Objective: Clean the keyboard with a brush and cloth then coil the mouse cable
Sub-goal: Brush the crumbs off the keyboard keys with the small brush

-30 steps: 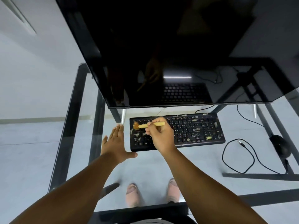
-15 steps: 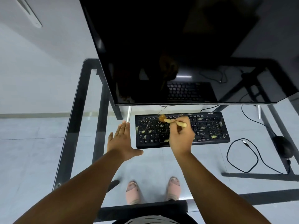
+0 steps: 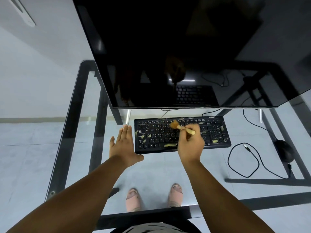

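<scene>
The keyboard [image 3: 182, 133] lies flat on the glass table [image 3: 72, 132], under the big dark screen [image 3: 185, 52]. Bits of pale dirt sit on its keys. The right hand [image 3: 191, 147] is curled tight around the handle of the brush [image 3: 182, 128], and the bristles touch the top rows of keys just past the fingers. One second ago the bristles were at the keyboard's left end. Now they are near the middle, so the brush is sweeping to the right. I think the left keys have been swept, but some dirt remains there and more lies right of the hand.

The left hand [image 3: 123, 145] is flat and open, fingers straight, touching the keyboard's left edge as before. The mouse [image 3: 285, 153] and its loose cable [image 3: 244, 160] lie far to the right, untouched. No cloth shows.
</scene>
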A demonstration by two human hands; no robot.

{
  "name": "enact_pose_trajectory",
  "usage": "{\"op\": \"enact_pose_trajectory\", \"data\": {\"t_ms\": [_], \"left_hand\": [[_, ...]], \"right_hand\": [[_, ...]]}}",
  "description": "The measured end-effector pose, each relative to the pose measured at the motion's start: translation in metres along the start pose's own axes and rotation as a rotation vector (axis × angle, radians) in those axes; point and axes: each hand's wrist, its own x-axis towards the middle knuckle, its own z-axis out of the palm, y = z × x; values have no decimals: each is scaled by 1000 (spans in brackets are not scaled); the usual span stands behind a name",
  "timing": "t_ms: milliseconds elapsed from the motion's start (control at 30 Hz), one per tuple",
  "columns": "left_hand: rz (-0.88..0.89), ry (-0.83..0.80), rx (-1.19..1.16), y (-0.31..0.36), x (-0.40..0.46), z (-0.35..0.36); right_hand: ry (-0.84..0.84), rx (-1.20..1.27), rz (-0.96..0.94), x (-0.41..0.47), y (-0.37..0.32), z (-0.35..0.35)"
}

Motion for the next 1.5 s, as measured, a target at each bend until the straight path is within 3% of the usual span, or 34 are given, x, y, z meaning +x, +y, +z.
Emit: {"op": "enact_pose_trajectory", "data": {"t_ms": [67, 167, 300, 433, 600, 733, 900, 1033, 1167, 1300, 1433, 1500], "left_hand": [[29, 31, -4, 3, -1, 0], [86, 83, 4, 6, -3, 1], [137, 134, 5, 18, -2, 2], [176, 153, 16, 35, 0, 5], [188, 187, -2, 56, 2, 9], [211, 186, 17, 68, 4, 15], [187, 172, 48, 82, 4, 20], [177, 166, 53, 93, 6, 22], [190, 165, 54, 108, 6, 24], [205, 165, 64, 121, 7, 27], [214, 152, 57, 136, 8, 30], [223, 153, 56, 141, 8, 31]], "right_hand": [[-8, 108, -1, 4, 1, -2], [-226, 134, -5, 4, -1, -2], [16, 77, 59, 14, 6, -9], [-246, 255, 117, 18, 10, -18], [24, 93, 97, 27, 23, -33], [-240, 298, 163, 34, 26, -43], [66, 102, 116, 48, 39, -59], [-120, 175, 98, 53, 42, -68], [69, 130, 119, 61, 51, -80], [-131, 217, 126, 62, 53, -89], [76, 104, 129, 72, 66, -104], [25, 189, 145, 76, 67, -109]]}}
